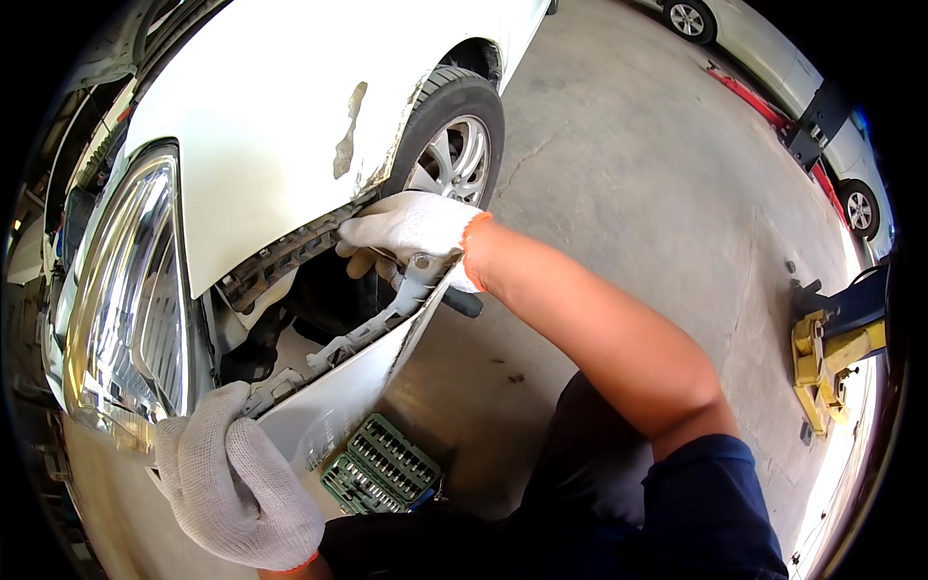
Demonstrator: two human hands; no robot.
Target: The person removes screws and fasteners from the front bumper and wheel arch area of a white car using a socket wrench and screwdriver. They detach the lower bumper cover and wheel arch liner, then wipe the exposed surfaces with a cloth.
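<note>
A white car's front bumper cover (pixel 333 401) hangs away from the fender (pixel 261 126), its grey clip edge exposed. My left hand (pixel 237 478), in a white knit glove, has its fingers curled over the cover's corner below the headlight (pixel 135 300). In a matching glove with an orange cuff, my right hand (pixel 411 227) reaches to the fender's lower edge by the front wheel (pixel 454 155). Its fingers bend in at the gap. A black rounded handle (pixel 462 302) shows below that wrist; whether my right hand grips it is hidden. The fender paint has a chipped patch (pixel 349 130).
On the floor below the bumper lies an open green socket set case (pixel 382 464). At right stands a yellow and blue lift base (pixel 826 348). A red lift arm (pixel 759 101) reaches under another pale car (pixel 773 48). The black mounting strip (pixel 280 261) runs along the fender edge.
</note>
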